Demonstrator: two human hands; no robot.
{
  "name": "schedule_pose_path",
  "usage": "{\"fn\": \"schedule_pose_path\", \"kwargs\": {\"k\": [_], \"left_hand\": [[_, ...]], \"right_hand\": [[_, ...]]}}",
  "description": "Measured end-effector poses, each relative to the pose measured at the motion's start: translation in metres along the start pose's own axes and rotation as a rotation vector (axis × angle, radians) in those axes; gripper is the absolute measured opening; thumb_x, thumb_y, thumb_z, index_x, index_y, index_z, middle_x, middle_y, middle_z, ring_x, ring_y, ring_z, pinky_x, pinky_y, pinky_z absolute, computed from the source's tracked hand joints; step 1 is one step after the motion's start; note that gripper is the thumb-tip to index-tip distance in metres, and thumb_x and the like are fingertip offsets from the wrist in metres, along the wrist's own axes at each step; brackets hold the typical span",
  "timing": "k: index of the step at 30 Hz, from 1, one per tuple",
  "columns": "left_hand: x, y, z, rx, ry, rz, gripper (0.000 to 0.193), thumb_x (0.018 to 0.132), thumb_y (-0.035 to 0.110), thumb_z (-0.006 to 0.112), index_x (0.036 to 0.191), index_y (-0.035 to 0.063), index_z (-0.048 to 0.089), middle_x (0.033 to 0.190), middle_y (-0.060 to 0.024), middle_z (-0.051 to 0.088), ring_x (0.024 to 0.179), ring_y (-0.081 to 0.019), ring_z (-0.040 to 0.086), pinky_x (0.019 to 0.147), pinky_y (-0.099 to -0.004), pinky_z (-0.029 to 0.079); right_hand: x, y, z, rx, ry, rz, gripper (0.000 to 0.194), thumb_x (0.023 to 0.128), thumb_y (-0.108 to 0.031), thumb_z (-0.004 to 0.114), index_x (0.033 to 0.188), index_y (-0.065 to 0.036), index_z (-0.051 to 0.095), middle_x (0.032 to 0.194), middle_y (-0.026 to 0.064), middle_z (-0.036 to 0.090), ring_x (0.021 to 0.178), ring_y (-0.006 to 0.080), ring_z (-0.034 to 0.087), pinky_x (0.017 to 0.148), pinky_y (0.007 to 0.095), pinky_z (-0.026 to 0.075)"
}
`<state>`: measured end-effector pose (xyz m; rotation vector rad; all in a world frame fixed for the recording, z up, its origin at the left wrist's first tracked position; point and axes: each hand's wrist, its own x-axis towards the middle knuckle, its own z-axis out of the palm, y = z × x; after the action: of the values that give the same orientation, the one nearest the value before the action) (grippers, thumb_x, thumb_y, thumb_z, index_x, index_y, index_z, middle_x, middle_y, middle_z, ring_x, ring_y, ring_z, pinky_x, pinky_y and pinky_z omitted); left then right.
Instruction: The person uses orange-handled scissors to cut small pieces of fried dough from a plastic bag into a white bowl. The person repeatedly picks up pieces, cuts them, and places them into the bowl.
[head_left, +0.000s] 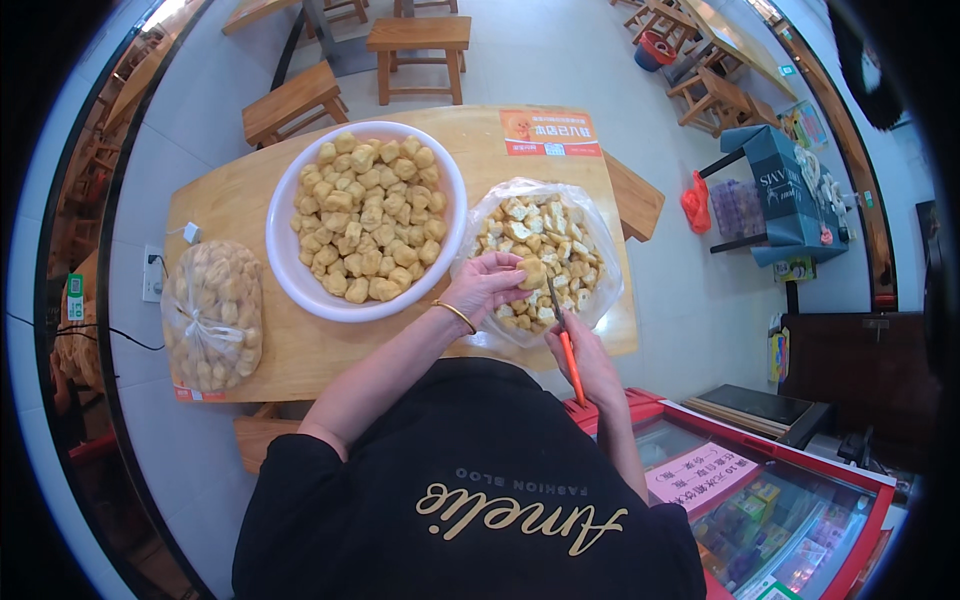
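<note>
Between the fingertips of my left hand (487, 283) is a whole tofu puff (532, 274), golden and rounded. My right hand (589, 356) grips orange-handled scissors (568, 352), whose blades point up beside the puff; how far apart the blades are is hard to tell. Both hands are over a clear plastic bag (604, 225) that is spread open and holds cut tofu puffs (574, 259) with pale insides showing. To the left stands a large white plastic basin (279, 225) full of whole puffs (371, 214).
A tied plastic bag of puffs (217, 315) sits at the left of the wooden table (420, 341), near a white plug (192, 232). An orange printed sheet (551, 133) lies at the far edge. Wooden stools (418, 36) stand beyond. A red-framed glass-topped freezer (776, 442) is at the lower right.
</note>
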<state>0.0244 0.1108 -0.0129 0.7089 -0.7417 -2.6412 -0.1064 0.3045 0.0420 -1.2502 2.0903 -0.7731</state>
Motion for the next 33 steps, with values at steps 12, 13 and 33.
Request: {"fn": "schedule_pose_path", "kwargs": {"k": [12, 13, 33], "left_hand": [[0.004, -0.023, 0.007, 0.131, 0.012, 0.034, 0.017, 0.094, 0.000, 0.070, 0.109, 0.0042, 0.063, 0.110, -0.0084, 0.069, 0.101, -0.0185, 0.070, 0.092, -0.0378, 0.061], [0.004, -0.023, 0.007, 0.156, 0.042, 0.018, 0.017, 0.094, 0.001, 0.069, 0.109, 0.0040, 0.063, 0.109, -0.0083, 0.069, 0.101, -0.0186, 0.070, 0.091, -0.0376, 0.061], [0.016, -0.025, -0.005, -0.105, 0.101, 0.003, 0.019, 0.094, 0.002, 0.069, 0.112, 0.0012, 0.062, 0.108, -0.0123, 0.069, 0.099, -0.0233, 0.071, 0.092, -0.0387, 0.061]], "right_hand": [[0.009, -0.001, 0.005, -0.065, 0.004, -0.018, 0.035, 0.098, -0.018, 0.064, 0.127, -0.001, 0.053, 0.099, 0.0199, 0.068, 0.088, 0.0388, 0.069, 0.076, 0.0445, 0.053], [0.009, -0.002, 0.004, -0.097, 0.001, -0.018, 0.034, 0.099, -0.019, 0.063, 0.125, 0.000, 0.053, 0.098, 0.0201, 0.068, 0.088, 0.0393, 0.068, 0.075, 0.0449, 0.053], [0.005, 0.008, -0.002, -0.099, -0.061, 0.061, 0.032, 0.098, -0.017, 0.061, 0.123, 0.001, 0.053, 0.088, 0.0227, 0.066, 0.084, 0.0463, 0.064, 0.074, 0.0479, 0.051]]}}
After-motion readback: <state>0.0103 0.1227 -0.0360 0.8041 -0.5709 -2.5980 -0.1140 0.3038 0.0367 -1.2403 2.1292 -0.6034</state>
